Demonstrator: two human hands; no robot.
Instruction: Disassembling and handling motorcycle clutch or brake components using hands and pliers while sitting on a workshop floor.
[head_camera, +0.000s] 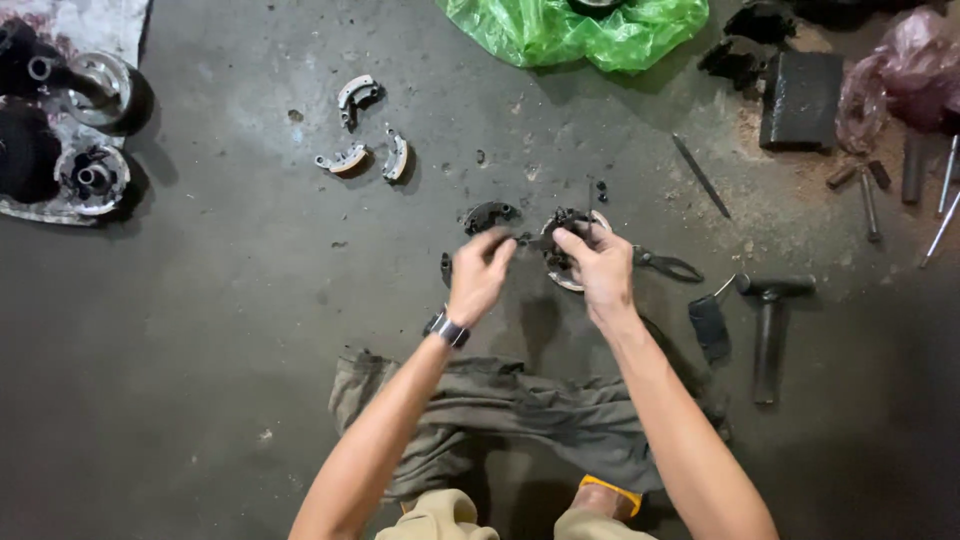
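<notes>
I look down at a dark concrete floor. My left hand, a watch on its wrist, pinches a small dark part at its fingertips. My right hand grips a dark curved metal piece over a round metal plate that lies on the floor. The two hands nearly meet. A curved dark shoe lies just beyond my left hand. Black pliers rest right of my right hand.
Three worn curved shoes lie at upper centre-left. Round metal hubs sit far left. A green plastic bag is at the top. A hammer, a dark block, rods and tools lie to the right.
</notes>
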